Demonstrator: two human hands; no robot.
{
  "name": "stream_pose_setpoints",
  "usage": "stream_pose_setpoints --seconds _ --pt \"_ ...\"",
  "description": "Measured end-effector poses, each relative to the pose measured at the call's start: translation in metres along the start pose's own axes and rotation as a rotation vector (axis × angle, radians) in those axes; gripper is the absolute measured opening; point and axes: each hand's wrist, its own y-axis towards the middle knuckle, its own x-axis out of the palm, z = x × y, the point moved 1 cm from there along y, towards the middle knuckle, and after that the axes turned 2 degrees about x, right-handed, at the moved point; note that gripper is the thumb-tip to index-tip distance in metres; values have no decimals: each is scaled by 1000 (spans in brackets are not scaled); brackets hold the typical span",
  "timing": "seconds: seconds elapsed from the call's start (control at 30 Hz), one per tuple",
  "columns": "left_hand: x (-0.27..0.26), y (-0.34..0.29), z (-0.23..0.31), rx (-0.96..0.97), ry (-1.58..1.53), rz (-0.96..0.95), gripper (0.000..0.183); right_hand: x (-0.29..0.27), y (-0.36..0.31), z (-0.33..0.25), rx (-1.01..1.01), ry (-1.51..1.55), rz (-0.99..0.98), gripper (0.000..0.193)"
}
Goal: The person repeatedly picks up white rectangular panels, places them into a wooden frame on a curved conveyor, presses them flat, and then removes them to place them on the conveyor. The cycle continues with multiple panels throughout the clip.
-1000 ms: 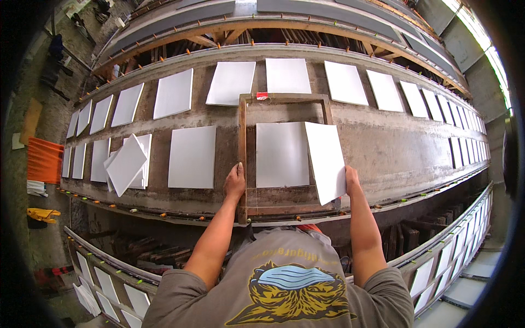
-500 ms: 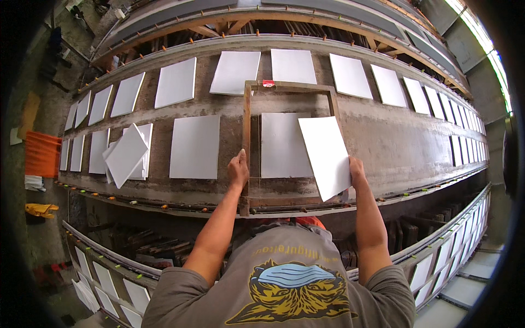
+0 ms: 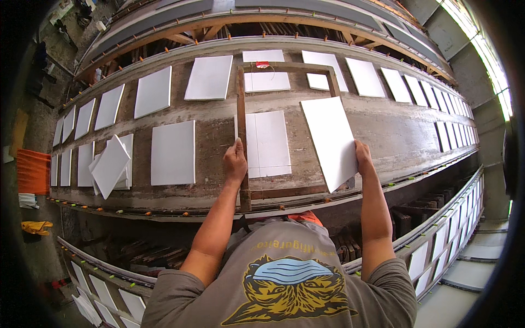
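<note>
A rectangular wooden frame with a small red tag on its far bar is held over a long table. My left hand is closed around the frame's left bar. My right hand grips the right edge of a tilted white sheet. That sheet covers much of the frame's right bar, so whether this hand also holds the bar is hidden. Through the frame another white sheet shows on the table, crossed by thin lines, its left edge passing behind the left bar.
White sheets lie in two rows along the brown table. To the left, several are stacked askew. Small orange and green pegs line the table edges. Behind me stands another table with white sheets. An orange mesh piece is far left.
The frame and the tilted sheet have shifted right along the table in my hands. The frame's left bar now crosses the sheet beneath it. My view has moved along too.
</note>
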Motion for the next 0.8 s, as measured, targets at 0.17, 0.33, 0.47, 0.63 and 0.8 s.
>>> stream_pose_setpoints --seconds 0.17,0.33,0.47,0.63,0.8 --pt "53 -19 23 -12 38 -40 65 -54 9 0 37 -39 29 41" --pt "114 -47 53 -37 47 -25 69 -118 54 35 -3 -44 11 42" --pt "157 -67 58 -45 87 -20 71 -154 96 56 20 -46 -24 42" --pt "205 -83 51 -46 141 5 71 -185 137 77 -3 -49 -84 41" --pt "235 -90 45 -64 167 26 70 -199 158 90 31 -16 -108 41"
